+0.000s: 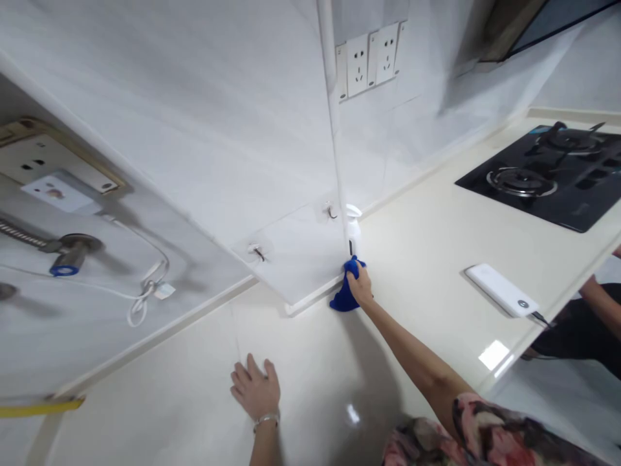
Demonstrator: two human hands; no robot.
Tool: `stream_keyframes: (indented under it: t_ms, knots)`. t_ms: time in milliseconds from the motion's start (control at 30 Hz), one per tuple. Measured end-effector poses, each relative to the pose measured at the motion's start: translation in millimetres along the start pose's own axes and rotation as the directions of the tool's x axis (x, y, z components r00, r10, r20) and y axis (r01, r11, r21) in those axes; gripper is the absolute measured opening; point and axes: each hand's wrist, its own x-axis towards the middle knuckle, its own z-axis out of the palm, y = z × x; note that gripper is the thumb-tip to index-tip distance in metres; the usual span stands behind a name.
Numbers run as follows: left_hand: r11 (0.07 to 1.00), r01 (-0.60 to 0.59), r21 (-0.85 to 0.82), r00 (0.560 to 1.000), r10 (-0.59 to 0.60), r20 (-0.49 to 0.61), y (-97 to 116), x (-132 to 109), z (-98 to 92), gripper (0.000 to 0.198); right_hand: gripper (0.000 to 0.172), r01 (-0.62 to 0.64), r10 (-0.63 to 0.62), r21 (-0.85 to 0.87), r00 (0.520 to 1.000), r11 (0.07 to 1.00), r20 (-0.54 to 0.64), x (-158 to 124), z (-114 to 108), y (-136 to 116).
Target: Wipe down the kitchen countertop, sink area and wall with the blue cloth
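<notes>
A blue cloth [345,298] is bunched in my right hand [359,285], against the foot of the wall corner where it meets the countertop [310,362]. Just behind the cloth stands a white bottle [354,234], partly hidden by the wall edge. My left hand [257,388] lies flat on the countertop with its fingers spread, a bracelet at the wrist. It holds nothing.
On the right are a black gas hob [548,171] and a white power bank [502,289] with a cable. Wall sockets [371,61] and two hooks [331,211] are on the wall. A plugged-in charger [63,193] and a valve [72,255] sit left. Another person's arm [599,304] shows at the right edge.
</notes>
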Motion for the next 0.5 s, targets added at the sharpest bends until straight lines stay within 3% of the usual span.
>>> stream_keyframes:
  t_ms: [133,267,400,500]
  knots:
    - [1.0,0.018,0.003,1.0,-0.018,0.021,-1.4,0.1,-1.4,0.065,0.072,0.008,-0.008,-0.021,1.0,1.0,-0.015,-7.5,28.1,-8.4]
    - [1.0,0.019,-0.003,1.0,-0.019,0.01,-5.7,1.1,2.7,0.067,0.07,0.037,-0.037,0.002,0.999,0.999,-0.032,-12.5,31.7,-34.0]
    - [0.999,0.043,-0.015,0.999,-0.042,0.024,-9.6,2.6,7.1,0.065,0.072,0.17,-0.163,0.061,0.982,0.984,-0.096,-9.8,24.0,-94.8]
    - [0.998,0.053,-0.016,0.998,-0.052,0.042,-12.0,3.3,8.5,0.065,0.07,0.342,-0.327,0.067,0.93,0.937,-0.17,7.3,13.1,-146.2]
